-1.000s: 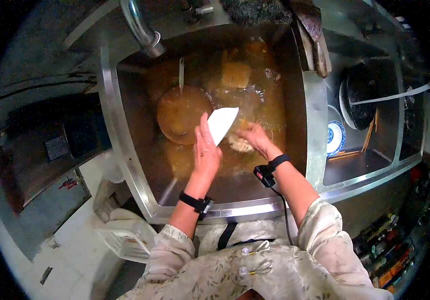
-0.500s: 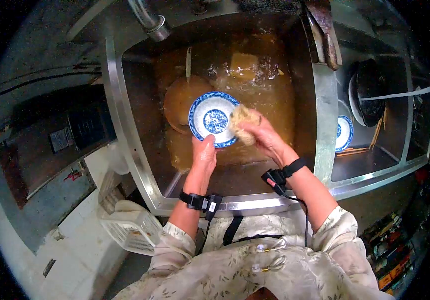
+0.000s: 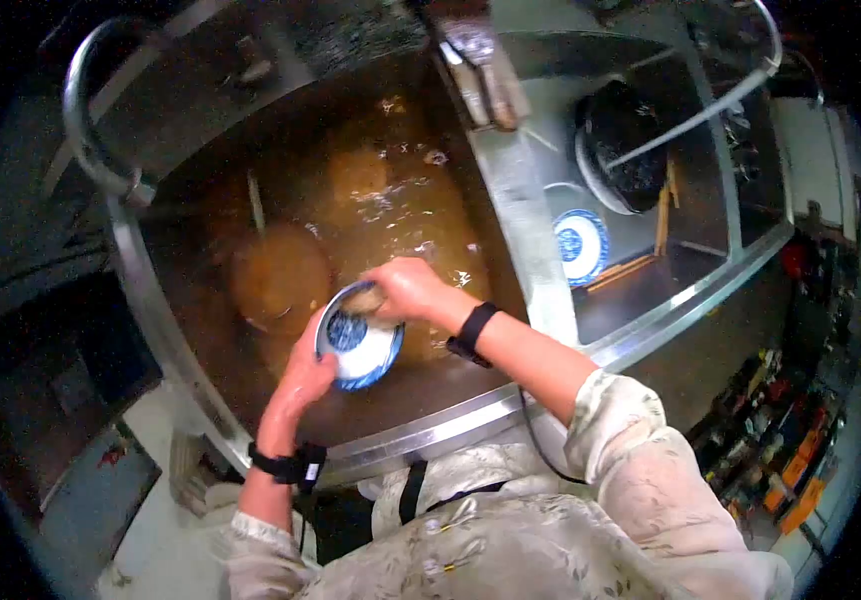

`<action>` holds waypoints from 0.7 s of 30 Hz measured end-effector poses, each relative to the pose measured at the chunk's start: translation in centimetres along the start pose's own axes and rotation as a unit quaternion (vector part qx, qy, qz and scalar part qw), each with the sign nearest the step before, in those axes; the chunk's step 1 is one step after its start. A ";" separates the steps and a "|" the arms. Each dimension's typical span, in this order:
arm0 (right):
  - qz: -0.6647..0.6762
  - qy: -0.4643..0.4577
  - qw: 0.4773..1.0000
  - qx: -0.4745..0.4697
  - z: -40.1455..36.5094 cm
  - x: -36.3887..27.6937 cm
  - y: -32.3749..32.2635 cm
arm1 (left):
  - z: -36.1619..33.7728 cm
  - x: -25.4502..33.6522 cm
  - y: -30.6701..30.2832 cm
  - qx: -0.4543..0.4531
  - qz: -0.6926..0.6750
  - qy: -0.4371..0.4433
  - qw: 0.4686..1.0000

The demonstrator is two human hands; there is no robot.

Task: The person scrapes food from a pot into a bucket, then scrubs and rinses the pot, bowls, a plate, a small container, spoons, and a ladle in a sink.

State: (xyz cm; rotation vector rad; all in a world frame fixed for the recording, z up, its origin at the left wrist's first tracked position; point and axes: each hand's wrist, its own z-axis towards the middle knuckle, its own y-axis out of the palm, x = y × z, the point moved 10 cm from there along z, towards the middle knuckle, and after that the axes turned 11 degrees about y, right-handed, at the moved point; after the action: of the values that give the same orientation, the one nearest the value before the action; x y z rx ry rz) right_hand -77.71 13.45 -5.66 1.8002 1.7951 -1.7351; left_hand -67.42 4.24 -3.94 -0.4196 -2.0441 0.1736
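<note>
A blue-and-white bowl [image 3: 362,350] is tilted over the brownish water of the left sink basin. My left hand [image 3: 312,362] grips its left rim, thumb on the inner side. Inside the upper rim, my right hand [image 3: 405,290] presses a tan scrubbing cloth [image 3: 363,300] against the bowl; the fingers partly hide it. Under the water to the left lies a round brown shape [image 3: 280,275], with a thin pale handle-like stick [image 3: 256,200] beyond it. A pale block-like shape [image 3: 360,172] shows farther back in the water.
In the right basin sit another blue-and-white bowl [image 3: 580,247], a dark pan [image 3: 622,145] and several chopsticks [image 3: 662,222]. Knives or scrapers [image 3: 485,85] lie on the divider [image 3: 525,220]. A curved metal faucet [image 3: 85,120] stands at the left, and the steel front edge [image 3: 430,435] runs before me.
The view has swung right. The bowl has tilted more steeply, and my right hand with the cloth has moved from its right rim to the inside of its upper rim.
</note>
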 end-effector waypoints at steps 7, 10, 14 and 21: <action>0.486 0.275 0.829 0.048 -3.1 7.5 3.7 | 1.8 1.3 -1.4 0.139 -0.209 0.029 0.968; 0.560 0.289 0.776 0.014 -3.7 7.3 5.3 | 1.0 0.8 -0.4 0.238 -0.179 0.119 0.947; 0.381 0.188 0.903 0.058 -3.1 6.2 0.0 | -0.6 3.9 0.7 0.262 -0.085 0.174 0.945; -0.092 -0.205 0.963 0.150 -3.8 -5.9 -5.9 | -0.3 6.9 1.7 0.048 0.135 0.021 0.989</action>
State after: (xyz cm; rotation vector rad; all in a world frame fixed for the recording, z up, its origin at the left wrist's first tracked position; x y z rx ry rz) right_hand -77.71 14.19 3.51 1.2441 1.6349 -2.3492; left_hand -69.84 8.30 1.39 -0.6337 -1.9221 0.4231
